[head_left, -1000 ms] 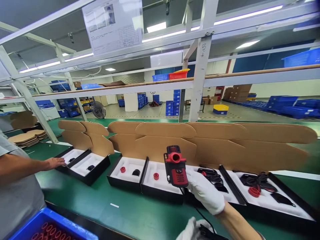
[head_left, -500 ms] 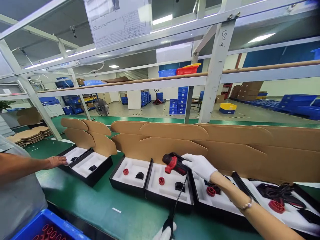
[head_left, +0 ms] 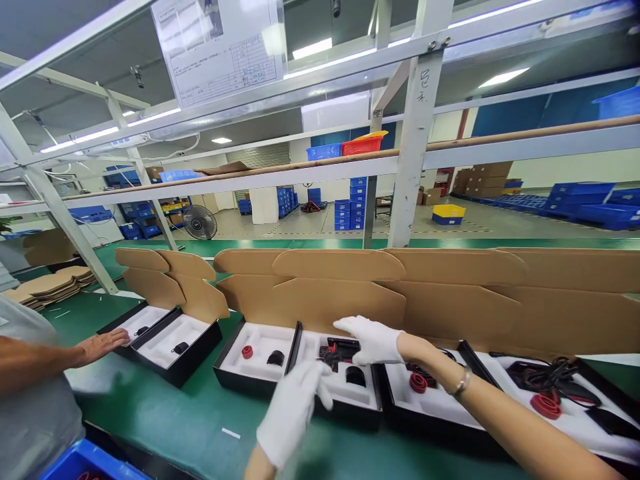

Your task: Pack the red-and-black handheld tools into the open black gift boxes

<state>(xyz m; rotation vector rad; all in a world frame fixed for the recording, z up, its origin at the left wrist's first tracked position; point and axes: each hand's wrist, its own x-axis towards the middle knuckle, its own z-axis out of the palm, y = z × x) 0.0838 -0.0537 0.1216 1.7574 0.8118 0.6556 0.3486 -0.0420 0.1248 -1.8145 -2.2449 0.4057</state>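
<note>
1. Head-worn, single view, looking forward and slightly down over green bench.
2. Close to open boxes; shelving frame overhead, warehouse floor far behind.

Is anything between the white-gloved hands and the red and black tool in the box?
Nothing visible. The right hand already rests on the red and black tool, and the left hand is just before it.
</note>
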